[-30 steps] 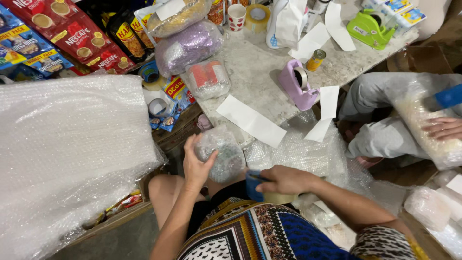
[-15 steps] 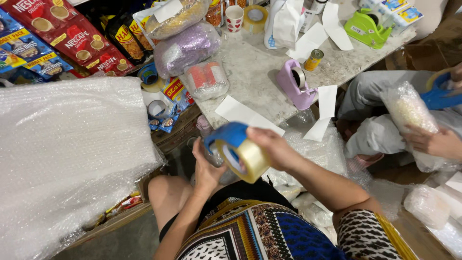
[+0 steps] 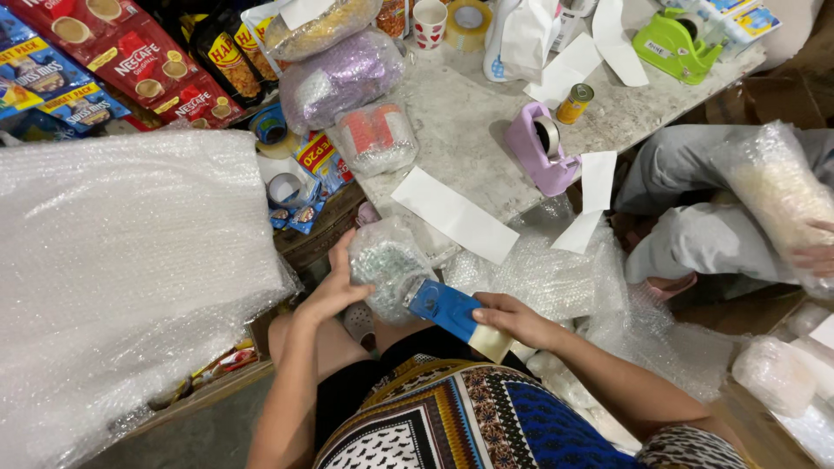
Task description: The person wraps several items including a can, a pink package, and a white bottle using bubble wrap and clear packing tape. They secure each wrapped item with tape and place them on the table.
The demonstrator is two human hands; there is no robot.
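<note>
L hand (image 3: pixel 334 287): curled round a bubble-wrapped bundle (image 3: pixel 391 269), gripping its left side, thumb across the front; holds it above the lap, just off the table (image 3: pixel 460 139) edge.
R hand (image 3: pixel 512 317): clenched on a blue tape dispenser (image 3: pixel 447 310) w/ tan tape roll at its near end; blue nose pressed against the bundle's lower right.
Bundle: roundish, clear wrap, contents can't be made out; sits between both hands, L hand nearer its body, R reaches it only via the dispenser.
Key relation: dispenser's long axis runs diag. from R hand up-left into the bundle; bundle lies up-left of R hand, right of L hand.
Table: white paper strips (image 3: pixel 453 214), purple tape dispenser (image 3: pixel 543 149), small can (image 3: pixel 573 102), green dispenser (image 3: pixel 673 43), wrapped parcels (image 3: pixel 375 137).
Left side: big bubble-wrap sheet (image 3: pixel 130 278); snack & drink packets (image 3: pixel 130 61) behind it.
Right side: another person's legs, their hand (image 3: pixel 817 258) on a wrapped pack (image 3: pixel 777 195).
</note>
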